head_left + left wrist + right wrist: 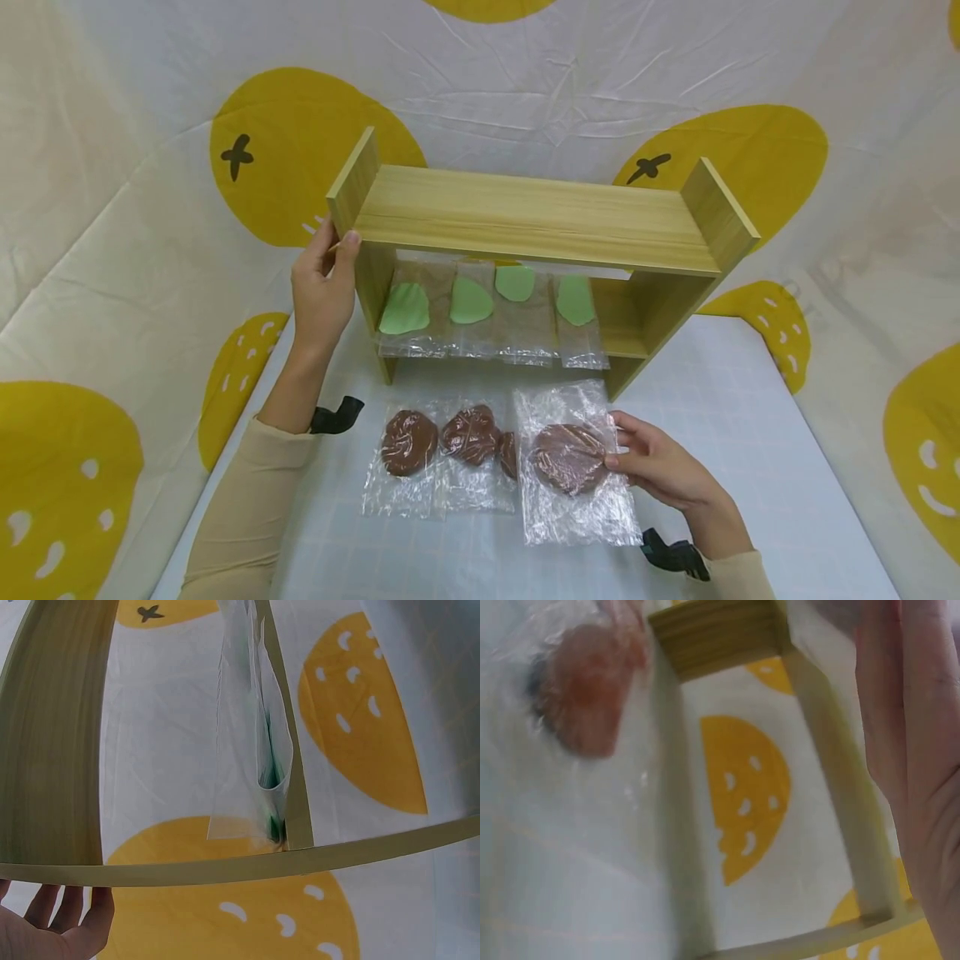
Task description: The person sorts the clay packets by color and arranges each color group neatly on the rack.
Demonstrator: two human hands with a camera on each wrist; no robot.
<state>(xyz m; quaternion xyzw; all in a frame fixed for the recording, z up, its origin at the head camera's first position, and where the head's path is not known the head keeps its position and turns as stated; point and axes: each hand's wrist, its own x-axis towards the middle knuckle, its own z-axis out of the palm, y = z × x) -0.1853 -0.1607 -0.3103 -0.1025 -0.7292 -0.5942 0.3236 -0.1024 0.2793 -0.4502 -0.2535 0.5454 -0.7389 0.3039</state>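
Note:
A light wooden shelf (525, 217) stands at the middle of the table. My left hand (336, 242) grips its left side panel near the top, thumb in front and fingers behind. In the left wrist view the fingers (67, 919) show below a shelf board (52, 750). Several clear bags of flat green dough (405, 310) lean on the lower shelf. My right hand (617, 442) pinches the right edge of a clear bag with a brown dough disc (568, 458), which lies flat on the table. The right wrist view shows that dough (585, 690) blurred beside my palm (915, 750).
Two more bags of brown dough (408, 442) (471, 433) lie in a row left of the held one, with a third piece (508, 454) partly hidden. The white table (750, 467) is backed by a cloth with yellow shapes (300, 150).

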